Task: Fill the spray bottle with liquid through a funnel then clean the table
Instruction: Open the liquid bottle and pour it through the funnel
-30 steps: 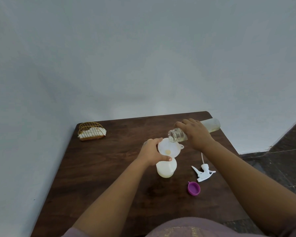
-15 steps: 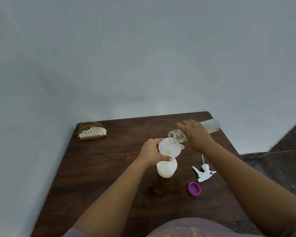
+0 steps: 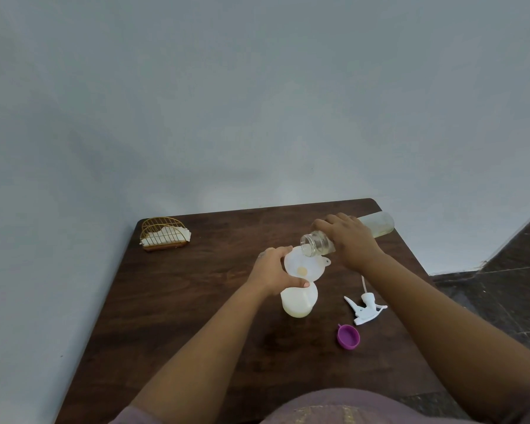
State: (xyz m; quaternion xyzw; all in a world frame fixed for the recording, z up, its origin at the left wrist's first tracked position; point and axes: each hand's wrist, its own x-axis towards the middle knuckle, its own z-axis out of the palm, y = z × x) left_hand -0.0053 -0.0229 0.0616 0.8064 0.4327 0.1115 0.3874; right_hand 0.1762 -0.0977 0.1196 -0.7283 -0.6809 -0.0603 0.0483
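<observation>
A white funnel (image 3: 306,264) sits in the neck of a translucent white spray bottle (image 3: 299,302) standing near the middle of the dark wooden table (image 3: 196,301). My left hand (image 3: 273,270) grips the funnel's rim and the bottle's top. My right hand (image 3: 349,241) holds a clear bottle of pale liquid (image 3: 377,224) tipped almost flat, its open mouth over the funnel's far edge. A little yellowish liquid shows at the funnel's hole. The white spray head (image 3: 364,307) lies on the table to the right.
A purple cap (image 3: 348,336) lies near the spray head. A gold wire holder with white napkins (image 3: 164,234) stands at the table's far left corner. The wall runs along the far and left sides; dark floor lies beyond the right edge.
Almost nothing differs; both hands keep their hold and the clear bottle stays tipped over the funnel.
</observation>
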